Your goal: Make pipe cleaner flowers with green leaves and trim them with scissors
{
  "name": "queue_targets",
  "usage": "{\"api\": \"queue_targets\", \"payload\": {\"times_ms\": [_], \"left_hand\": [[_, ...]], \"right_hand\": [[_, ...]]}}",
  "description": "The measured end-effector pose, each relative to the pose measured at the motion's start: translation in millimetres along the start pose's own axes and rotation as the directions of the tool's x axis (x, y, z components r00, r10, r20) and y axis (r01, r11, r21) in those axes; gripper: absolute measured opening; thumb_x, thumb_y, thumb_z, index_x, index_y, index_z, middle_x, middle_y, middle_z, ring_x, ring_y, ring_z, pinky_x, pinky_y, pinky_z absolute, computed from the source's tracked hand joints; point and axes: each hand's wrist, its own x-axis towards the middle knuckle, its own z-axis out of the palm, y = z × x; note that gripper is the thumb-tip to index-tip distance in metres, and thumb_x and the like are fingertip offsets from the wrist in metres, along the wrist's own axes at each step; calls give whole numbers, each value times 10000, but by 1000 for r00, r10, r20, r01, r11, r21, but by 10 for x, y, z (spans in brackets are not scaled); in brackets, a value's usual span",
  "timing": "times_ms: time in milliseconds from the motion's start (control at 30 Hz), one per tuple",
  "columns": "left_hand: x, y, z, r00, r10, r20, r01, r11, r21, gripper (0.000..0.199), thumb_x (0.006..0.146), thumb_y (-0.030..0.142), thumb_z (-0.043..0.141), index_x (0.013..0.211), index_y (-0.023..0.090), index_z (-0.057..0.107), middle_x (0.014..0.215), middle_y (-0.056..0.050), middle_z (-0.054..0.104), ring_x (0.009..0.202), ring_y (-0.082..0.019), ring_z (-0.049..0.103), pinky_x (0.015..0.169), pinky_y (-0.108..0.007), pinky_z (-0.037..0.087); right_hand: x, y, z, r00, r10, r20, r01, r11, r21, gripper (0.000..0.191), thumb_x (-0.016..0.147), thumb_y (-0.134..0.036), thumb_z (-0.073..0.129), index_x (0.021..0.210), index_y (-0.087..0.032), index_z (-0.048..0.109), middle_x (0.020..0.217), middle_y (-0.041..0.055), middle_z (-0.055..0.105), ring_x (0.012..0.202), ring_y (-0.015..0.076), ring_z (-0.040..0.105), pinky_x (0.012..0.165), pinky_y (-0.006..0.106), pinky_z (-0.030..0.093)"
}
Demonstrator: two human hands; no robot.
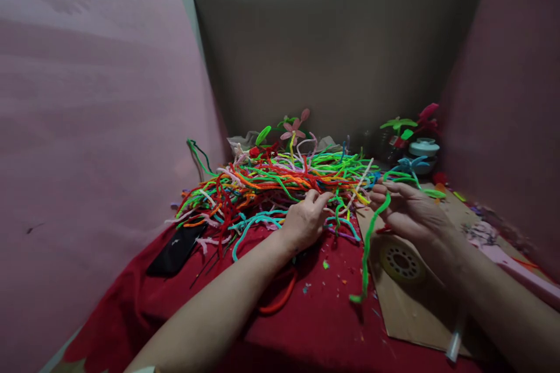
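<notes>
A large heap of fuzzy pipe cleaners (271,178) in many colours lies across the red cloth. At its front edge is my left hand (306,218), fingers curled closed among the strands; what they hold, if anything, is hidden. My right hand (411,210), to the right of the heap, pinches a bright green pipe cleaner (370,239). One end of that stem dangles down over the cloth, bent at the tip. Below the right hand, a round yellowish tape roll (401,261) rests on a piece of cardboard (411,315).
A black phone (177,250) lies on the red tablecloth (306,326) at left. Pipe-cleaner flowers (294,129) stand behind the heap. At back right is a jar with a pale blue lid (424,147). A clear tube (455,342) lies on the cardboard. Pink panels (96,128) flank the table.
</notes>
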Motion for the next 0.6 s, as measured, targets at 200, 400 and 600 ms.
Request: {"api": "queue_targets", "payload": {"times_ms": [200, 400, 600], "left_hand": [[-36, 185, -132, 994, 104, 20, -75, 829, -554, 322, 855, 288, 411, 1146, 204, 522, 941, -51, 590, 774, -135, 557, 691, -239, 442], [-43, 324, -296, 878, 114, 466, 438, 207, -875, 305, 766, 404, 532, 873, 127, 598, 609, 11, 549, 376, -30, 333, 385, -177, 262], [-33, 254, -387, 835, 132, 534, 498, 234, -835, 253, 726, 363, 571, 675, 119, 613, 396, 54, 418, 339, -34, 279, 374, -193, 166]], "right_hand": [[-51, 100, 23, 995, -40, -92, 44, 998, 49, 130, 746, -54, 518, 687, -167, 544, 641, 22, 622, 543, 101, 593, 500, 190, 513], [-79, 178, 30, 995, -102, -17, 102, 995, -3, 141, 713, -69, 587, 731, -182, 505, 683, 20, 656, 619, 141, 643, 523, 221, 524], [-83, 192, 23, 985, -159, -62, 155, 986, -58, 140, 690, -105, 623, 688, -176, 502, 639, 9, 636, 559, 131, 628, 482, 211, 509]]}}
